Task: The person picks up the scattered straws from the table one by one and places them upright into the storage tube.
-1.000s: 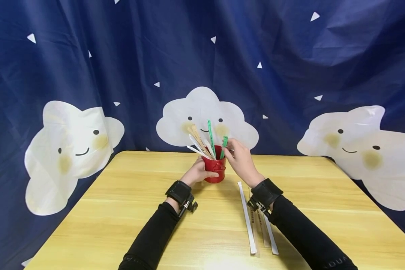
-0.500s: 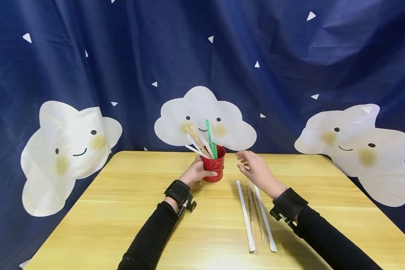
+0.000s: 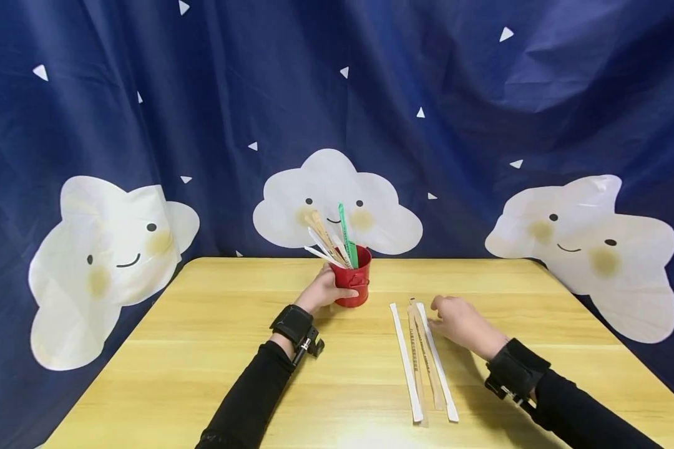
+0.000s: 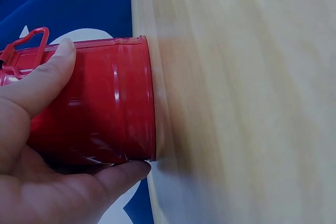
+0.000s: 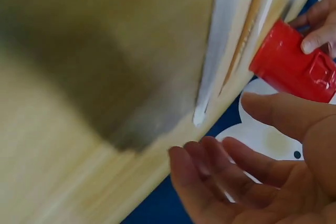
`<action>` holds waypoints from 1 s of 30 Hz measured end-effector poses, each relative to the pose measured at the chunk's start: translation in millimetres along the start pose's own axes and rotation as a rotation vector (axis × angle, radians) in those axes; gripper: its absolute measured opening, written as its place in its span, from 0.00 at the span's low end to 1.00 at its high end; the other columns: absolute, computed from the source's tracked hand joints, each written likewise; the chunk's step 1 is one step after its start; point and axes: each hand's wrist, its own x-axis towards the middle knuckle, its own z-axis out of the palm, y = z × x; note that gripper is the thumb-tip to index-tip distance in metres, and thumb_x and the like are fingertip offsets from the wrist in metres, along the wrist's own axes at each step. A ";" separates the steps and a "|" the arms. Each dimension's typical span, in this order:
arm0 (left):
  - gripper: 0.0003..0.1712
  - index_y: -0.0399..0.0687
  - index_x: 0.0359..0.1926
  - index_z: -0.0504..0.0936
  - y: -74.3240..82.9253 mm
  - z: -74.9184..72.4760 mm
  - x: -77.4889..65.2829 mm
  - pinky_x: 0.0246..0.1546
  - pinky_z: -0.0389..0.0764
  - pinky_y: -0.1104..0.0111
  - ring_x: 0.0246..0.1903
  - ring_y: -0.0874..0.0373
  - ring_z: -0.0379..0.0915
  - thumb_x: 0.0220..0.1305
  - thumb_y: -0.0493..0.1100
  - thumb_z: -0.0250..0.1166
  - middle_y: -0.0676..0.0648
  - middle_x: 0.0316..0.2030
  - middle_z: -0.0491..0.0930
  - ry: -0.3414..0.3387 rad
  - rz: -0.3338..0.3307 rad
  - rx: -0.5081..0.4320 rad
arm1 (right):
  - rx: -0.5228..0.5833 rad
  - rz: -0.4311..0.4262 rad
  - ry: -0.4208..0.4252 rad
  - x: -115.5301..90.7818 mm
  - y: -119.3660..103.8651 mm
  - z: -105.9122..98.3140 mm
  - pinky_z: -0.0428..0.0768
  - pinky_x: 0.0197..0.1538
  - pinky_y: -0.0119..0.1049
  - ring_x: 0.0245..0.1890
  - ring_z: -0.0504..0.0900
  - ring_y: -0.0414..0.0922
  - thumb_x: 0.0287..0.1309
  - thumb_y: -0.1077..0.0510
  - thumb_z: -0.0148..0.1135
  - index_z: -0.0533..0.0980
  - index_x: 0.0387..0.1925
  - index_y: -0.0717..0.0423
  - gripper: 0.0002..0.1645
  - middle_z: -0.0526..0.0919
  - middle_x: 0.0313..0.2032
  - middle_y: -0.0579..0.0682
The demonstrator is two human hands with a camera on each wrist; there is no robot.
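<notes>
A small red metal bucket (image 3: pixel 356 284) stands upright on the table, gripped on its left side by my left hand (image 3: pixel 321 290). In the left wrist view, the thumb lies over the bucket wall (image 4: pixel 97 103) and the fingers are partly hidden below it. Wrapped straws lean out of the bucket: green ones (image 3: pixel 345 227), tan ones (image 3: pixel 321 229) and white ones (image 3: pixel 320 252). My right hand (image 3: pixel 463 325) holds nothing, its fingers loosely bent. It hovers just right of the nearest white wrapped straw (image 3: pixel 437 362); in the right wrist view thumb and fingers are apart.
Left of that straw lie tan wrapped straws (image 3: pixel 418 355) and another white wrapped straw (image 3: pixel 405 362), roughly side by side. The wooden table (image 3: pixel 230 349) ends at the back against a dark blue curtain (image 3: pixel 427 56) with cloud faces.
My right hand let go of a green straw in the bucket, then moved right and toward me to the straws on the table. My left hand has kept its grip on the bucket.
</notes>
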 end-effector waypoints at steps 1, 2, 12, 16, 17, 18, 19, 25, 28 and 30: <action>0.43 0.40 0.69 0.71 -0.5 0.1 -0.4 0.73 0.58 0.51 0.67 0.45 0.58 0.53 0.32 0.78 0.39 0.66 0.65 0.002 -0.001 -0.002 | 0.011 0.019 -0.028 -2.9 -0.5 0.4 0.82 0.36 0.44 0.30 0.80 0.47 0.54 0.62 0.73 0.77 0.41 0.70 0.18 0.82 0.30 0.55; 0.43 0.40 0.70 0.71 -0.8 0.1 -0.6 0.73 0.58 0.51 0.67 0.45 0.58 0.53 0.32 0.78 0.39 0.67 0.65 0.001 0.000 -0.009 | 0.018 0.036 -0.049 -5.4 -1.2 0.9 0.82 0.35 0.43 0.29 0.79 0.45 0.55 0.61 0.73 0.77 0.41 0.70 0.18 0.82 0.30 0.54; 0.40 0.39 0.67 0.73 -3.4 -0.8 2.4 0.74 0.57 0.51 0.67 0.45 0.57 0.53 0.34 0.78 0.39 0.67 0.64 0.016 -0.024 0.003 | 0.068 0.118 -0.132 -16.2 -9.8 8.3 0.78 0.33 0.39 0.27 0.73 0.42 0.57 0.59 0.72 0.78 0.35 0.65 0.13 0.80 0.30 0.51; 0.41 0.39 0.69 0.71 -2.9 -0.9 2.1 0.74 0.58 0.50 0.67 0.45 0.58 0.54 0.33 0.77 0.39 0.67 0.63 0.009 -0.033 -0.009 | 0.055 0.120 -0.119 -17.5 -8.6 10.5 0.72 0.31 0.38 0.27 0.69 0.43 0.53 0.63 0.71 0.74 0.28 0.59 0.11 0.73 0.26 0.48; 0.42 0.39 0.69 0.71 -2.2 -0.7 1.9 0.74 0.58 0.50 0.67 0.45 0.58 0.54 0.33 0.77 0.39 0.67 0.63 0.007 -0.027 -0.013 | 0.045 0.116 -0.110 -17.7 -8.0 10.7 0.73 0.31 0.38 0.27 0.69 0.43 0.52 0.64 0.71 0.73 0.26 0.58 0.11 0.72 0.25 0.48; 0.42 0.40 0.70 0.70 -1.7 -0.6 1.9 0.74 0.58 0.51 0.67 0.45 0.58 0.54 0.32 0.77 0.39 0.67 0.63 0.006 -0.022 -0.013 | 0.036 0.111 -0.101 -17.5 -7.3 10.8 0.73 0.32 0.38 0.27 0.70 0.43 0.51 0.66 0.70 0.73 0.26 0.58 0.11 0.72 0.25 0.48; 0.43 0.40 0.70 0.69 -1.3 -0.5 1.9 0.74 0.58 0.51 0.68 0.45 0.58 0.55 0.32 0.77 0.39 0.67 0.63 0.005 -0.015 -0.013 | 0.028 0.108 -0.093 -17.3 -6.9 10.8 0.75 0.32 0.39 0.27 0.70 0.43 0.49 0.67 0.70 0.73 0.25 0.58 0.11 0.73 0.24 0.48; 0.41 0.40 0.69 0.71 -1.0 -0.1 1.4 0.74 0.57 0.51 0.67 0.45 0.57 0.55 0.33 0.77 0.39 0.67 0.64 0.013 -0.031 -0.001 | 0.009 0.128 -0.090 -16.4 -5.6 9.9 0.70 0.26 0.36 0.22 0.68 0.43 0.46 0.71 0.65 0.72 0.21 0.57 0.11 0.70 0.20 0.47; 0.40 0.40 0.69 0.72 -1.7 0.1 1.3 0.74 0.57 0.51 0.67 0.45 0.57 0.55 0.33 0.77 0.39 0.67 0.64 0.014 -0.037 -0.003 | 0.018 0.143 -0.092 -17.9 -5.5 10.1 0.66 0.24 0.34 0.20 0.65 0.43 0.44 0.72 0.63 0.69 0.19 0.55 0.13 0.66 0.18 0.46; 0.41 0.39 0.69 0.71 -2.5 0.3 1.0 0.74 0.57 0.51 0.67 0.45 0.57 0.55 0.33 0.77 0.39 0.67 0.64 0.014 -0.037 -0.008 | 0.017 0.149 -0.093 -18.7 -5.7 10.7 0.65 0.23 0.34 0.20 0.64 0.43 0.44 0.72 0.62 0.68 0.18 0.54 0.14 0.65 0.18 0.46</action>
